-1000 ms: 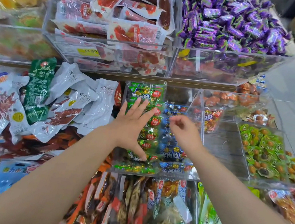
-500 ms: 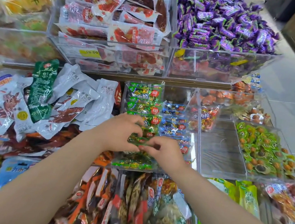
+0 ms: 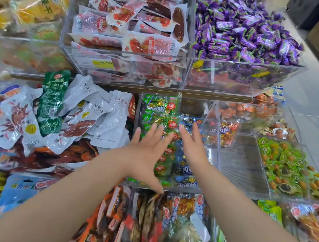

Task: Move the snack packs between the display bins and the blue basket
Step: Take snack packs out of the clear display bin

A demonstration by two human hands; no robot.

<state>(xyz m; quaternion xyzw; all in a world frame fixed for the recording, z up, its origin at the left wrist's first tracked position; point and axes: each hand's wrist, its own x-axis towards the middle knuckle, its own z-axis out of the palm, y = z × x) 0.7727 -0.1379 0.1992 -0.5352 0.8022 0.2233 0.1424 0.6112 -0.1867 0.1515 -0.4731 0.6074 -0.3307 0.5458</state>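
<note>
In the clear display bin [image 3: 217, 156] beneath my fingers [image 3: 153, 132] the green snack packs [image 3: 160, 108] and blue snack packs [image 3: 184, 172] lie, and my left hand [image 3: 146, 153] and right hand [image 3: 192, 147], pinching together half a second ago, now spread wide and empty, so I judge those packs placed.

My left hand [image 3: 145, 154] reaches forward, palm down, fingers straight and spread, thumb swung out toward me. My right hand [image 3: 192, 149] lies just beside it, fingers straight, holding nothing. My left forearm [image 3: 57, 198] and right forearm [image 3: 253, 221], both bare, angle inward, so that my fingertips come near each other.
</note>
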